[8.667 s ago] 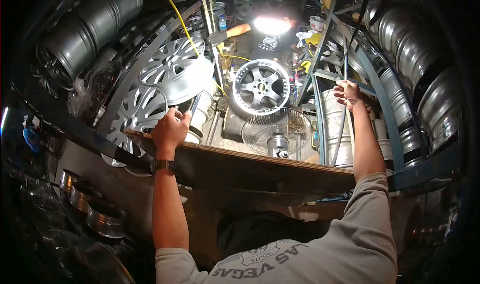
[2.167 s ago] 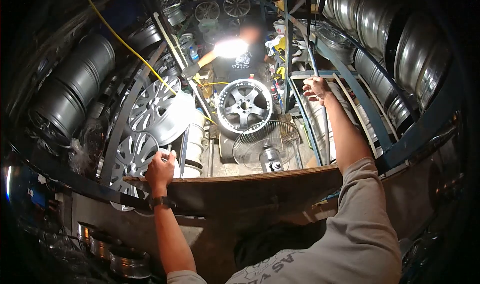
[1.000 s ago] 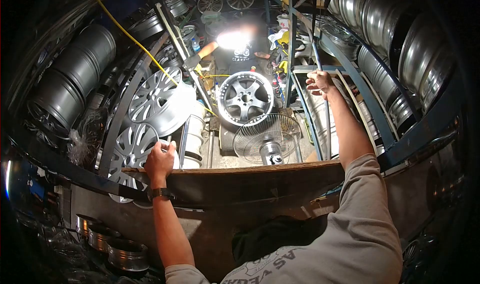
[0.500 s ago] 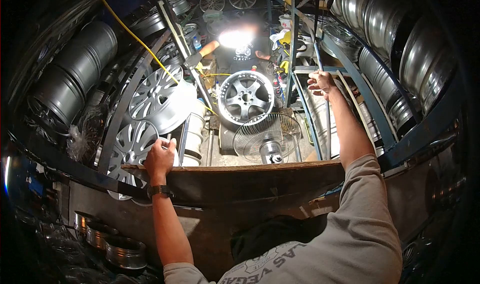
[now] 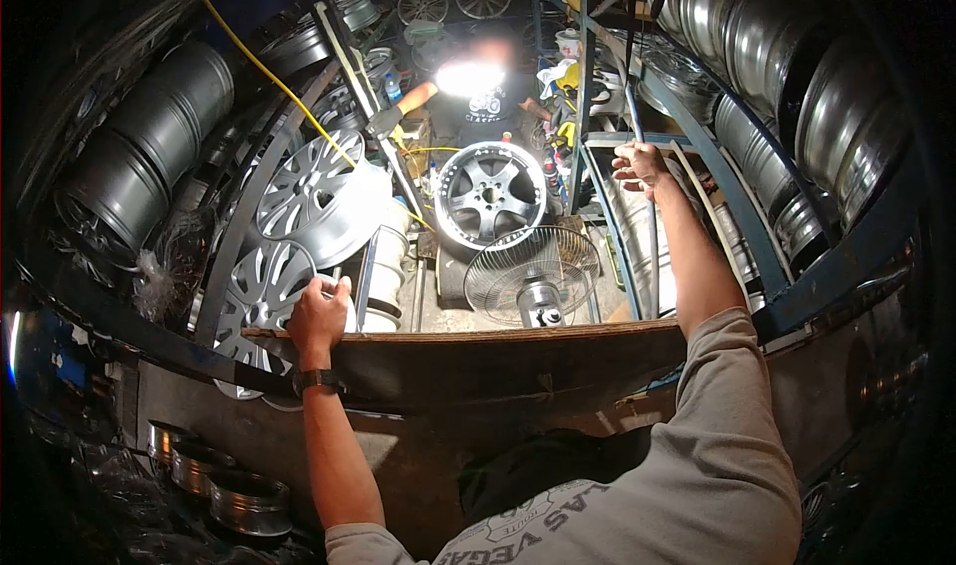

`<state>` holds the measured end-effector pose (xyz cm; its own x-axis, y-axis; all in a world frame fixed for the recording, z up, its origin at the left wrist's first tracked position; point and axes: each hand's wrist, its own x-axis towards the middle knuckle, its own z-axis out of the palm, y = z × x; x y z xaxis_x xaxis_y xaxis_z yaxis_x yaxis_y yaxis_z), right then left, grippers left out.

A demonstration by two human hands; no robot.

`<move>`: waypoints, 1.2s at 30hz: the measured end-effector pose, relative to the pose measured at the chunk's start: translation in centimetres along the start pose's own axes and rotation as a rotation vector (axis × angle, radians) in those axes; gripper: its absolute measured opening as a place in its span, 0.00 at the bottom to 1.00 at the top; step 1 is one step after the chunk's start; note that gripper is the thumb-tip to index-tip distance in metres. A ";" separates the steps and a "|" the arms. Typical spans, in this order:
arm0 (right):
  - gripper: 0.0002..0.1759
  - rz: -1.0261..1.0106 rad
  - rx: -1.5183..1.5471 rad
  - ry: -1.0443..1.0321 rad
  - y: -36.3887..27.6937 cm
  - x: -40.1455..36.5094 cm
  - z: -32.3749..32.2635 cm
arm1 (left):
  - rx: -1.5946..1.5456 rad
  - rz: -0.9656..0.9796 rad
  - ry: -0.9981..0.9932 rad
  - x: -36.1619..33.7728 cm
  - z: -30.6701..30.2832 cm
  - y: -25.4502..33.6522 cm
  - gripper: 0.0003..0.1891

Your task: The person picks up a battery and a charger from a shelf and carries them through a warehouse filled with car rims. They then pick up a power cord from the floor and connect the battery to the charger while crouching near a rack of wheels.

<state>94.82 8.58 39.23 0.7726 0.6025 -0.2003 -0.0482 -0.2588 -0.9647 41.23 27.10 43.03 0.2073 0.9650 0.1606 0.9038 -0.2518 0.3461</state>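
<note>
My left hand (image 5: 319,318), with a dark watch at its wrist, is closed around something I cannot make out, beside the silver wheels (image 5: 267,291) on the left. Out to the right, my right hand (image 5: 640,167) has its fingers curled around a thin dark bar (image 5: 635,117) that runs up and down. Beyond both hands, a five-spoke wheel (image 5: 490,195) with a bright rim stands facing me. The wire cage of a fan (image 5: 533,274) is in front of it, near the edge of a brown board (image 5: 478,338).
Behind the wheel is a co-worker (image 5: 488,102) near a bright light, one gloved hand at the left post. Barrel-shaped rims line the left rack (image 5: 149,147) and right rack (image 5: 841,117). A yellow cable (image 5: 269,67) crosses the upper left. Small metal rims (image 5: 249,502) lie at lower left.
The co-worker's head and the arm on the right side of the view have shifted slightly. My own hands show no visible movement.
</note>
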 end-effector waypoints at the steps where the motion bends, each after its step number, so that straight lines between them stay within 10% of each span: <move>1: 0.11 0.001 0.001 0.001 0.0 -0.1 0.0 | 0.001 0.001 -0.001 0.0 0.0 0.0 0.22; 36: 0.16 0.002 0.038 -0.016 0.0 0.8 -0.1 | 0.019 -0.002 -0.007 0.3 0.2 -0.3 0.24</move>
<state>95.49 8.97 39.11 0.7620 0.6145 -0.2044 -0.0737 -0.2313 -0.9701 41.12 27.44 42.83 0.2082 0.9660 0.1531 0.9113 -0.2484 0.3284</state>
